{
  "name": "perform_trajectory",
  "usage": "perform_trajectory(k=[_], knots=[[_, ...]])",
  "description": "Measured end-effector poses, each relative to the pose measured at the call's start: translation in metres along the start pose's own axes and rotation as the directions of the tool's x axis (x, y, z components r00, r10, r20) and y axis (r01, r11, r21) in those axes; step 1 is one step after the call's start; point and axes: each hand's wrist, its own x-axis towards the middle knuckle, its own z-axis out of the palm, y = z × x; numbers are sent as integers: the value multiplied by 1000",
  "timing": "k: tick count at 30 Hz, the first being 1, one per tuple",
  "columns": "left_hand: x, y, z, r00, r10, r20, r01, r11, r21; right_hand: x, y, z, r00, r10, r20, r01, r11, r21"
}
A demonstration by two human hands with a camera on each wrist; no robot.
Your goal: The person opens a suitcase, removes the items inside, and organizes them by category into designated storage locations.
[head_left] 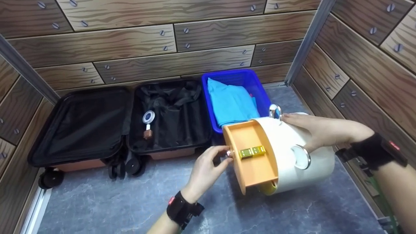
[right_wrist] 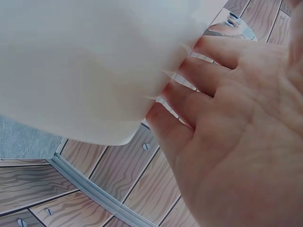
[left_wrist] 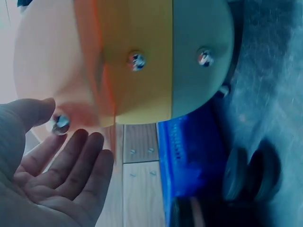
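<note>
A white rounded drawer box [head_left: 292, 169] with shiny metal rings stands on the floor at right. Its top orange drawer [head_left: 255, 172] is pulled out, and a small shiny gold block-shaped item [head_left: 252, 152] lies inside. My left hand [head_left: 206, 169] holds the drawer's metal knob [left_wrist: 60, 124] between thumb and index finger, the other fingers loosely bent. Below the orange drawer, a yellow drawer front [left_wrist: 142, 90] and a grey-green drawer front [left_wrist: 199, 85] are closed. My right hand [head_left: 320, 130] rests on the white body, fingers spread, fingertips against its surface in the right wrist view.
A black-lined suitcase [head_left: 87, 126] lies spread open at left, with a small round white-rimmed object [head_left: 149, 116] with a brown end in one half. Behind the box stands a blue basket [head_left: 260, 87] holding folded light-blue cloth [head_left: 232, 102]. Wood-patterned walls enclose the floor.
</note>
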Motion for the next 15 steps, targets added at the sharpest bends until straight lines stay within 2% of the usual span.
perform_trajectory(k=[6, 15], knots=[[0, -2, 7, 999, -26, -30, 23, 997, -76, 0, -2, 0, 1000, 10, 2, -10, 1000, 18], [7, 4, 10, 1000, 16, -22, -18, 996, -87, -1, -5, -2, 998, 56, 29, -56, 998, 9]])
